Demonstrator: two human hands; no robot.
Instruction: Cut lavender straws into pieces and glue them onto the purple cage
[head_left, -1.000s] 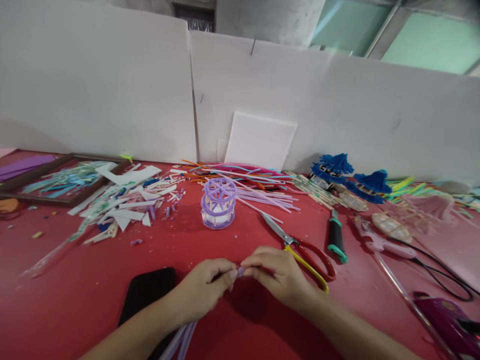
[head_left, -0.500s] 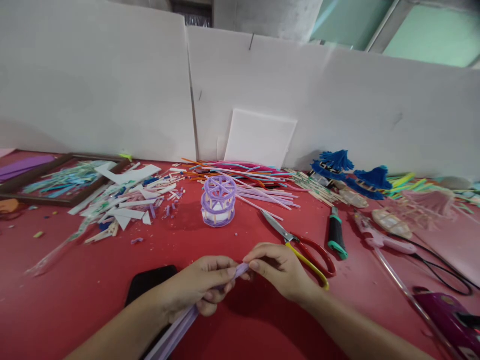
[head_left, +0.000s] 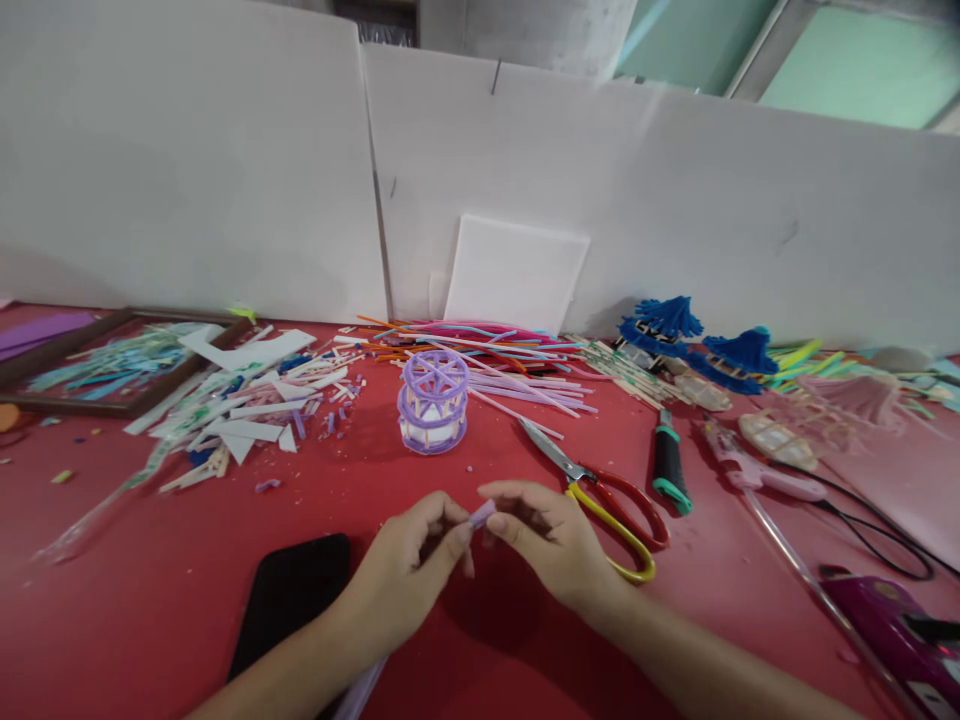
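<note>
L hand (head_left: pixel 409 570) & R hand (head_left: pixel 551 545) both pinch shut on the tip of a lilac straw (head_left: pixel 481 515), held low over the red table (head_left: pixel 135 600) at its near edge; the rest of the straw runs under the L wrist. Black phone (head_left: pixel 289 610) lies just beside L forearm. Red-handled scissors (head_left: pixel 600 490) sit just beside R hand. Purple straw drum (head_left: pixel 433 402) stands beyond the hands, w/ a straw pile (head_left: pixel 502 355) behind it.

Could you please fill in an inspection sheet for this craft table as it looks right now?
Surface: red table, littered with small bits.
Job's things: pale purple plastic straw; round purple straw cage behind.
Clutter: red-and-yellow-handled scissors, black phone, loose coloured straw pile, white offcuts.
Hands: left hand and right hand both pinch the straw.
Cables: black cable looped at right.
Surroundings: white foam boards behind.
</note>
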